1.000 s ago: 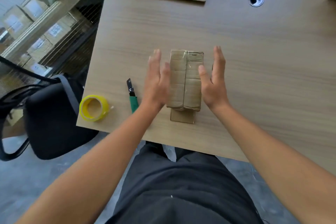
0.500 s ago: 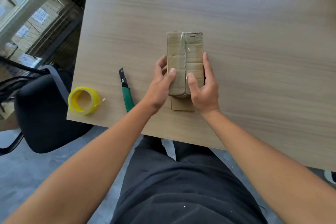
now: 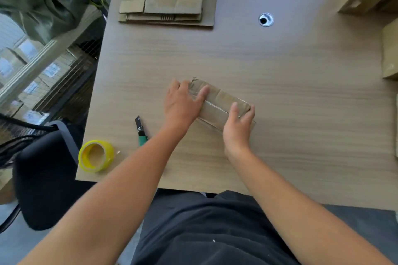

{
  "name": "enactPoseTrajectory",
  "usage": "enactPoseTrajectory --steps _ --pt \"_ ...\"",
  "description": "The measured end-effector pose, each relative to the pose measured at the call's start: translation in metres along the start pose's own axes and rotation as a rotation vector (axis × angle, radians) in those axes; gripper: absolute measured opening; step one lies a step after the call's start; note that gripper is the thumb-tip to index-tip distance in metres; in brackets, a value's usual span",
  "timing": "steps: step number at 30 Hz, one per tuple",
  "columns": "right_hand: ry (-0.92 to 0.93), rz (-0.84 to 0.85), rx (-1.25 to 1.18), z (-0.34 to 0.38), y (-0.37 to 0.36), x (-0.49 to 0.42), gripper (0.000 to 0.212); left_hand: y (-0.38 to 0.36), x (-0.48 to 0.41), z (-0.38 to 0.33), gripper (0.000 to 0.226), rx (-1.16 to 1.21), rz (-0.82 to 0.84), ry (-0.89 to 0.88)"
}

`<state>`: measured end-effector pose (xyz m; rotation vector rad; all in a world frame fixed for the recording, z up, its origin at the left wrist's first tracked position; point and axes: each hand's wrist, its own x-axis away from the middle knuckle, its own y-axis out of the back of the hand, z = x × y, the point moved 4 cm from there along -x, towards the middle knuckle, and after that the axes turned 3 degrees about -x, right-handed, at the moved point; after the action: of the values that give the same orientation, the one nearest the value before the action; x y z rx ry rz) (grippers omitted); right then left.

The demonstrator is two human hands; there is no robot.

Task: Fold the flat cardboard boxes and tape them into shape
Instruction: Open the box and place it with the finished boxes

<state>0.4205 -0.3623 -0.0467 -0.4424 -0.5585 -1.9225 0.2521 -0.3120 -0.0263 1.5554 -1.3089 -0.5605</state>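
Near the table's [image 3: 301, 97] front edge, a taped cardboard box [image 3: 221, 104] is gripped at both ends, the fingers of the left hand [image 3: 183, 106] and right hand [image 3: 237, 130] curled round it, seemingly for turning; tape roll [image 3: 95, 156] and cutter [image 3: 141, 130] are laid within reach, left.

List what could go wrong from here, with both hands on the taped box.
1. The cutter lies close beside the left forearm; a sweep of that arm might catch it.
2. The tape roll sits close to the edge of the table and could be knocked off.
3. The left hand and right hand grip only the ends of the box, where the tape looks wrinkled; it may lift.
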Motion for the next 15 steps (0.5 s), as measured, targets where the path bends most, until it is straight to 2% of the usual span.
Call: enactPoseTrajectory --steps 4,6,8,9,11,13,15 --pt "-0.070 0.070 -0.171 -0.012 0.003 -0.009 0.069 -0.002 -0.001 0.009 0.049 0.264 0.138 0.072" --pt "-0.097 0.084 -0.260 -0.012 0.004 -0.008 0.072 0.000 -0.010 0.008 0.056 0.441 0.302 0.174" --pt "-0.196 0.125 -0.307 -0.009 0.004 -0.006 0.084 0.003 -0.011 0.008 0.057 0.541 0.437 0.275" --pt "-0.246 0.145 -0.255 -0.006 0.006 -0.006 0.087 0.005 -0.011 0.009 0.053 0.559 0.469 0.273" --pt "-0.300 0.183 -0.095 0.007 0.016 -0.006 0.081 0.013 -0.009 0.009 0.046 0.597 0.466 0.173" --pt "-0.260 0.251 -0.146 0.029 0.024 -0.001 0.072 0.025 -0.004 0.012 0.036 0.704 0.420 0.089" --pt "-0.138 0.269 -0.285 0.057 0.032 0.011 0.059 0.036 0.002 0.017 0.030 0.837 0.442 0.039"
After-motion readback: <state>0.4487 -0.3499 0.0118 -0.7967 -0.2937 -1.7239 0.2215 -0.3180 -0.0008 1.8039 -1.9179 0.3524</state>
